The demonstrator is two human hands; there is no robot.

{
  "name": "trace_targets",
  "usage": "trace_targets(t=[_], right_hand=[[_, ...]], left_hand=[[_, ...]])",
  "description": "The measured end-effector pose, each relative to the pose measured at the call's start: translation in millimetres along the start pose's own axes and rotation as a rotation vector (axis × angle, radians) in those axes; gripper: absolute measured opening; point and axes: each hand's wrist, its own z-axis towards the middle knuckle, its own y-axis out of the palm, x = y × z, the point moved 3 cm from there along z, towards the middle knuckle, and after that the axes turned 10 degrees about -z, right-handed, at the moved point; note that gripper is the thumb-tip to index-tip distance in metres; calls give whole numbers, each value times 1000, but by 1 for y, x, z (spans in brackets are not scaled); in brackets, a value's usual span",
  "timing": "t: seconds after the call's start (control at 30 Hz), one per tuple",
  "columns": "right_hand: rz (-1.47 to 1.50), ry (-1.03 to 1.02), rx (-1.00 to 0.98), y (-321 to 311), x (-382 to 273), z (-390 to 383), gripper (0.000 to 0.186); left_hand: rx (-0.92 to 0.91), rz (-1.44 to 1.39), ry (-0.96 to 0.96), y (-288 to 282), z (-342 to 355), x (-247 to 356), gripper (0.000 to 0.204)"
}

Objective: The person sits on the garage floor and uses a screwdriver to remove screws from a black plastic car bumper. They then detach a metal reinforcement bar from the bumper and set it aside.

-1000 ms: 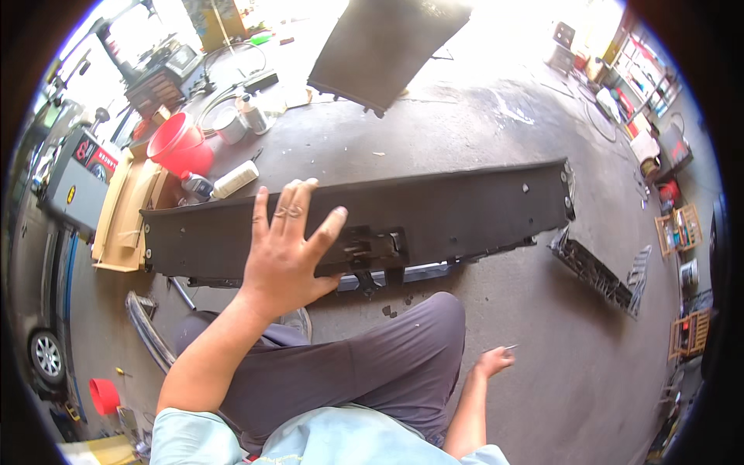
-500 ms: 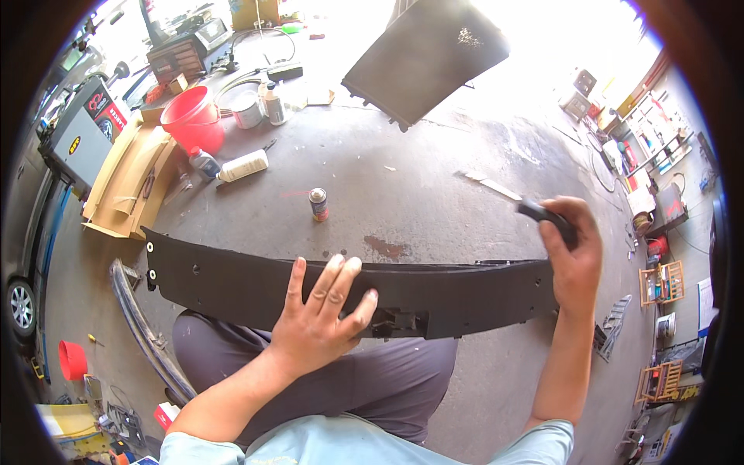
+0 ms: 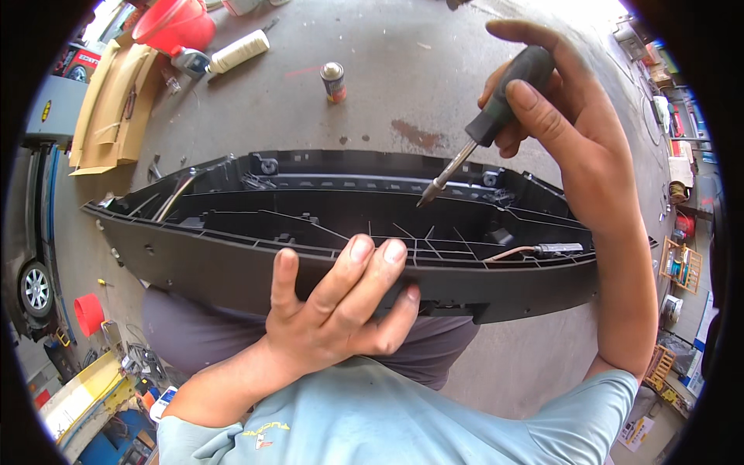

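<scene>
Screwdriver (image 3: 487, 124) gripped in right hand (image 3: 577, 132), tip over hollow black panel (image 3: 201, 267) above lap (image 3: 194, 333); left hand (image 3: 322, 325) spread against near wall. Apparently aiming tool; next move calls for steady panel.

I see a gray floor (image 3: 418, 77) with a brown stain (image 3: 416, 136), bright light (image 3: 601, 9) far right, and a car wheel (image 3: 36, 287) left.
</scene>
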Motion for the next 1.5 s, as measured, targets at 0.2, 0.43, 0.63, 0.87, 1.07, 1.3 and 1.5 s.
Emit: trace_targets(t=[0.2, 0.43, 0.63, 0.87, 1.07, 1.3, 1.5], right_hand=[[87, 416, -162, 12, -31, 6, 98], [-348, 92, -237, 27, -12, -7, 66], [-229, 97, -276, 43, -2, 9, 68], [-163, 74, -323, 43, 5, 26, 70], [-167, 107, -298, 41, -8, 22, 73], [-198, 94, -281, 38, -19, 13, 75], [-206, 74, -328, 45, -22, 17, 78]], left_hand=[[29, -15, 10, 1, -16, 2, 36], [87, -36, 123, -7, -30, 30, 43], [59, -38, 197, -6, -33, 29, 48], [17, 2, 172, -6, -30, 30, 54], [22, -11, 262, -2, -36, 21, 61], [8, 27, 477, 3, -54, 17, 68], [155, 255, 330, 19, -15, -20, 67]])
